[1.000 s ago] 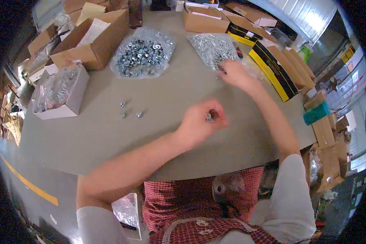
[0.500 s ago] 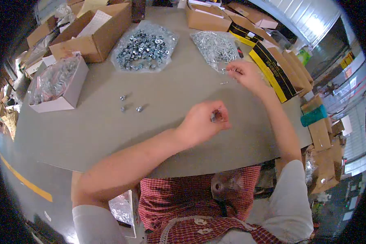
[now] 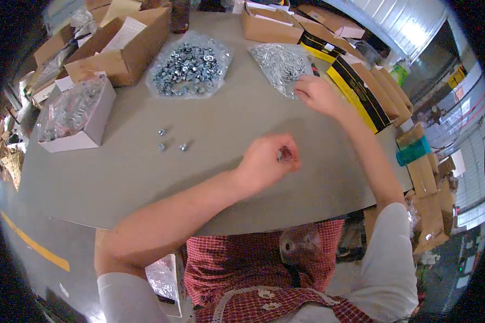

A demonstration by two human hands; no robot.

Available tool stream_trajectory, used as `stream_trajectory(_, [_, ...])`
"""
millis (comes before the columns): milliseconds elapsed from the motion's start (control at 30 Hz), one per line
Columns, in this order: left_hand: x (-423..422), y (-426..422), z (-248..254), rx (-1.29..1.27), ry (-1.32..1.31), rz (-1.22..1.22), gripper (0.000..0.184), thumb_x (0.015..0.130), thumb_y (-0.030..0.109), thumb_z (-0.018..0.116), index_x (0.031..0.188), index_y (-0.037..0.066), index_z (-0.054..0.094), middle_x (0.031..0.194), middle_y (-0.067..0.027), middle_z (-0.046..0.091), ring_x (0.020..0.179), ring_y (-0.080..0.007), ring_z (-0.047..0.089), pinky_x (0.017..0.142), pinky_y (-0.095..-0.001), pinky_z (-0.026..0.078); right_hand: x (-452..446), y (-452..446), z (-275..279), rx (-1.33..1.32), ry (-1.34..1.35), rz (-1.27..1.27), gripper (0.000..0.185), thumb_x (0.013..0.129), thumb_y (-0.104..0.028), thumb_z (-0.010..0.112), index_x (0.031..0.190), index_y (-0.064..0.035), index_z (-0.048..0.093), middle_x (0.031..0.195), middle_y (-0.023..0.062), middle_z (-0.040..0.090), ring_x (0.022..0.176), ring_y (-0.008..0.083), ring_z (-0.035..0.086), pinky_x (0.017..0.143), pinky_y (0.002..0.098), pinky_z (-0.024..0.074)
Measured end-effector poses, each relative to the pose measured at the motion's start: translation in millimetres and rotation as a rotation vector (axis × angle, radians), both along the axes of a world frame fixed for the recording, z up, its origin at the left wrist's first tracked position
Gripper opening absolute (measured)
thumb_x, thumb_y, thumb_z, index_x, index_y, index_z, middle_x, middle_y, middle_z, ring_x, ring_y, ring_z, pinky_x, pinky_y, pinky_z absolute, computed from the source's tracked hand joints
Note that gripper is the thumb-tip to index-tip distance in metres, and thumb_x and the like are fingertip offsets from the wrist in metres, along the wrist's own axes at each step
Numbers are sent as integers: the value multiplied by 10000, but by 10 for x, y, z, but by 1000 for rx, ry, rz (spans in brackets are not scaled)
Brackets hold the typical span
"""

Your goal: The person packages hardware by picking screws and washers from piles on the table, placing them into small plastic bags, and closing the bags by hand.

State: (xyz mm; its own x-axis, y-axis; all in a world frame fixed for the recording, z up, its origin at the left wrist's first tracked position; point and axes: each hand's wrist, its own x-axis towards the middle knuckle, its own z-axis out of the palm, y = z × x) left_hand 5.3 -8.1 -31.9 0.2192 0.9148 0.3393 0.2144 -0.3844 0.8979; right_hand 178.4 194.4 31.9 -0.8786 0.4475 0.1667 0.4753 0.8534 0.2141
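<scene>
My left hand [image 3: 268, 160] is curled into a loose fist over the table, a small shiny metal part [image 3: 282, 155] glinting inside; its exact kind is hidden. Farther off, my right hand [image 3: 319, 95] has its fingers pinched together at the near corner of a clear bag of thin silver screws or pins [image 3: 280, 64]. What those fingertips hold, if anything, cannot be made out. Three small flanged metal nuts [image 3: 184, 146] lie loose on the table left of my left hand. A clear bag of similar metal nuts [image 3: 189, 67] rests beyond them.
A white box [image 3: 78, 116] with plastic-wrapped parts stands on the left, before an open cardboard box [image 3: 121, 48]. Black-and-yellow cartons [image 3: 358, 91] line the right edge of the grey table [image 3: 145, 183]. Another cardboard box [image 3: 272, 24] sits at the back.
My right hand has shifted slightly up and left, its fingers drawn closer together. The small pin that lay below it on the table no longer shows. My left hand has barely moved.
</scene>
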Motion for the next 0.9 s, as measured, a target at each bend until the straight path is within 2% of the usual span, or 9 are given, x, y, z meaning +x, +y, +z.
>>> stream_trajectory(133, [-5,25,-38,10,10,-2,162,741,138,754,822,67,634,759,-53,640,722,-135,606,679,-296,495,-53,56,-102,-102,22,135,185,811,-156,581,944,-32,620,924,159,612,896,349,610,786,462,501])
stream_trajectory(333, [-1,-6,5,-80,-23,-44,179,746,158,756,841,64,637,776,-50,652,743,-139,609,700,-306,498,-56,-58,-89,-5,-121,0,228,782,-143,622,982,-33,637,960,150,641,909,338,630,775,435,512])
stream_trajectory(433, [-34,8,22,-107,-52,-22,179,746,159,760,836,67,637,780,-34,651,747,-128,600,708,-298,491,-89,-330,120,-316,231,-61,236,792,-170,661,984,-34,669,920,139,653,847,293,647,734,385,520])
stream_trajectory(533, [-42,53,-43,-132,-199,-69,183,747,162,767,840,70,638,790,-11,647,759,-112,590,721,-287,483,-167,-926,464,-821,524,-132,161,807,-80,668,950,-12,690,874,101,629,638,221,598,617,309,482])
stream_trajectory(567, [-31,72,-65,-141,-264,-105,186,747,164,769,843,71,639,795,-2,646,764,-106,587,726,-284,481,-162,-1063,553,-812,476,-68,162,804,-63,671,957,-14,691,876,89,631,659,207,602,620,298,479])
stream_trajectory(633, [-30,86,-41,-165,-221,-82,205,732,151,769,855,46,643,786,-32,639,751,-116,584,717,-291,481,-137,-1253,658,-787,386,55,173,797,-30,678,969,-19,692,879,67,635,701,178,610,625,275,474])
stream_trajectory(733, [-19,42,23,-223,-177,-55,229,725,141,775,874,27,644,796,-49,639,752,-123,582,711,-294,482,-144,-1316,637,-445,205,358,189,799,-43,686,986,-22,694,892,67,641,770,172,617,657,277,491])
stream_trajectory(833, [-9,33,30,-164,-180,-43,245,724,144,783,881,21,640,802,-46,641,752,-125,581,705,-296,482,-128,-1406,623,-501,176,312,221,809,-37,672,1030,-33,686,939,86,640,841,195,631,726,295,513])
stream_trajectory(900, [-18,38,22,-129,-165,-53,241,742,141,776,904,31,636,823,-31,636,776,-117,578,720,-292,482,-108,-1444,602,-608,281,277,252,839,-127,652,1083,-68,673,973,86,640,931,237,620,794,339,508])
